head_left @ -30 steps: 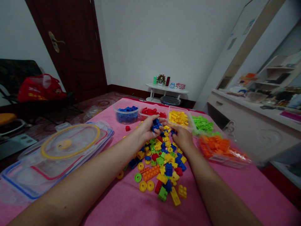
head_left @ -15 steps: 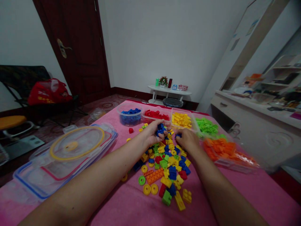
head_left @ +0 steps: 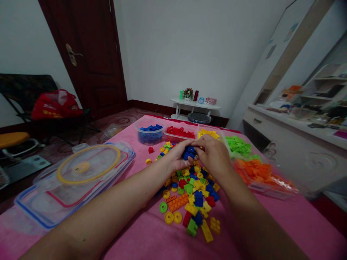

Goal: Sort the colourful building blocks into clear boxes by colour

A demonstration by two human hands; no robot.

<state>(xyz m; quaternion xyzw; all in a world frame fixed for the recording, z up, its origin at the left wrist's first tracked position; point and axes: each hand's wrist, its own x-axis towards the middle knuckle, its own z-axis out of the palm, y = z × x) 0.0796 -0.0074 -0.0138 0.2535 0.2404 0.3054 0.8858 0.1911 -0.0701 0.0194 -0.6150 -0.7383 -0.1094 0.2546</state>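
Observation:
Several blue building bricks (head_left: 189, 153) lie cupped in my left hand (head_left: 177, 159), which is closed around them above the pile. My right hand (head_left: 213, 151) reaches in from the right, its fingers bent and pinched against those blue bricks; its fingertips are partly hidden. Beneath both hands spreads a mixed pile of toy bricks (head_left: 189, 188) in yellow, blue, green, red and orange. An orange brick plate (head_left: 179, 203) and yellow wheel pieces (head_left: 168, 217) lie at its near edge.
Behind the pile stand a round tub of blue bricks (head_left: 150, 134), a box of red bricks (head_left: 180, 132) and a box of yellow bricks (head_left: 208, 134). Green bricks (head_left: 238, 145) and orange bricks (head_left: 256, 171) sit at right. Stacked clear lids (head_left: 81, 180) lie left on the pink cloth (head_left: 151, 238).
My right hand has moved up and left from the pile with a blue brick to meet my left hand. My left hand stays nearly in place, still holding blue bricks.

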